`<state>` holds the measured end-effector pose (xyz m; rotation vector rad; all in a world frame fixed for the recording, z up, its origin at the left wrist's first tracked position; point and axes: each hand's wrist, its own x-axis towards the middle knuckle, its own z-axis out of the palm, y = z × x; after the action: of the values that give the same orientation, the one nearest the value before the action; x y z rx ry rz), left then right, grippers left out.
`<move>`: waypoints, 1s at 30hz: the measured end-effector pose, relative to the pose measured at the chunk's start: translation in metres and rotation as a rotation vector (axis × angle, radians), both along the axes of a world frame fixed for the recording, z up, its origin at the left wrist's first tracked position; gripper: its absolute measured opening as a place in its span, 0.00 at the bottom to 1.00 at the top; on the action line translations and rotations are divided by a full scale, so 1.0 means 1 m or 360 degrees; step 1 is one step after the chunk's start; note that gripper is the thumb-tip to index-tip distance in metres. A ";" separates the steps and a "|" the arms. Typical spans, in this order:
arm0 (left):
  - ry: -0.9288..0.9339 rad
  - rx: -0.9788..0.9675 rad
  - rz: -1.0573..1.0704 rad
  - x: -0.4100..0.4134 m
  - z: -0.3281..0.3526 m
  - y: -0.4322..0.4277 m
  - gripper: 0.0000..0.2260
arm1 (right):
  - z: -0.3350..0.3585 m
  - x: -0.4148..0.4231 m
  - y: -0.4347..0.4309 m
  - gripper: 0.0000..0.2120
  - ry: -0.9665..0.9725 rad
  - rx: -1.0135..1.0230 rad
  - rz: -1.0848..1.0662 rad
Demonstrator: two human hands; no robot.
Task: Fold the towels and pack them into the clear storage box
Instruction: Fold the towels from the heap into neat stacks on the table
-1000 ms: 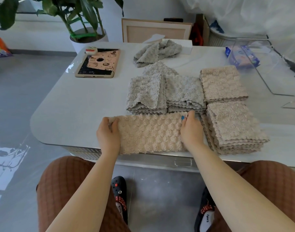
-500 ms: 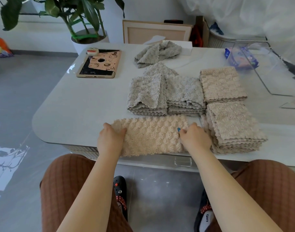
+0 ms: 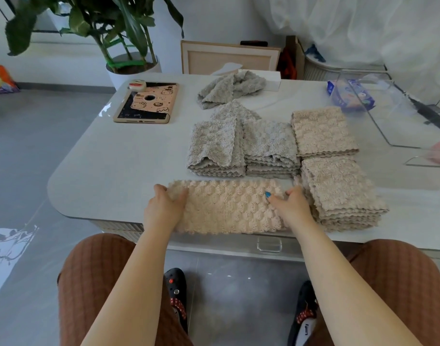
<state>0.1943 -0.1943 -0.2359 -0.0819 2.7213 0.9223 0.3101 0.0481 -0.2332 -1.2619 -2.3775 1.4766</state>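
Between left grip [image 3: 164, 211] and right grip [image 3: 291, 208], each clamped on an end, a strip of towel [image 3: 229, 208] lies on the tabletop [image 3: 114, 171]. Folding step; next, likely end onto end.

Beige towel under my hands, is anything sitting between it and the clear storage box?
Yes. The tall stack of folded beige towels lies right of the beige towel, between it and the clear storage box at far right. Lifting the towel over the stack would likely clear it.
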 end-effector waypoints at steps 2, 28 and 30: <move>-0.0160 0.0056 -0.0072 -0.003 0.004 -0.010 0.32 | 0.004 -0.006 0.004 0.30 0.0016 -0.0337 -0.0037; -0.0813 0.1208 0.0375 -0.020 -0.001 -0.042 0.26 | 0.017 -0.082 -0.161 0.08 0.0503 -0.0902 0.0314; -0.0687 0.1050 0.0314 -0.019 0.001 -0.039 0.24 | 0.016 -0.075 -0.152 0.09 0.0633 -0.0665 0.0194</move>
<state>0.1752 -0.2330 -0.2347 -0.3721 1.9377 1.5949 0.2348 -0.1042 -0.2172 -0.7804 -1.9803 2.1089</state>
